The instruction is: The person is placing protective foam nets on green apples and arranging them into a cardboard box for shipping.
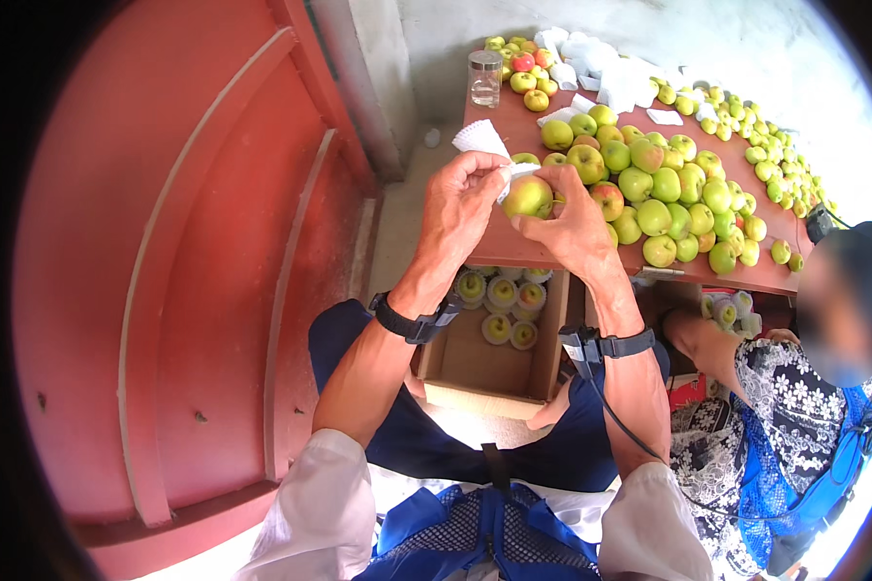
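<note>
My left hand (469, 192) pinches a white foam fruit net (482, 139) between thumb and fingers. Right beside it, my right hand (570, 218) holds a yellow-green apple (528, 197) by its sides, with part of the white foam touching the apple's upper left. Both hands are over the front left edge of a red table (490, 243). Behind and to the right of them lies a heap of green and reddish apples (665, 185). Below my hands an open cardboard box (490, 367) holds several apples in foam nets (501, 292) at its far end.
A lidded glass jar (485, 80) stands at the table's back left. More foam nets (625, 80) and apples (785, 160) lie farther back and right. A co-worker (792, 378) sits at my right, near other netted apples (727, 311). A red door (211, 254) is on the left.
</note>
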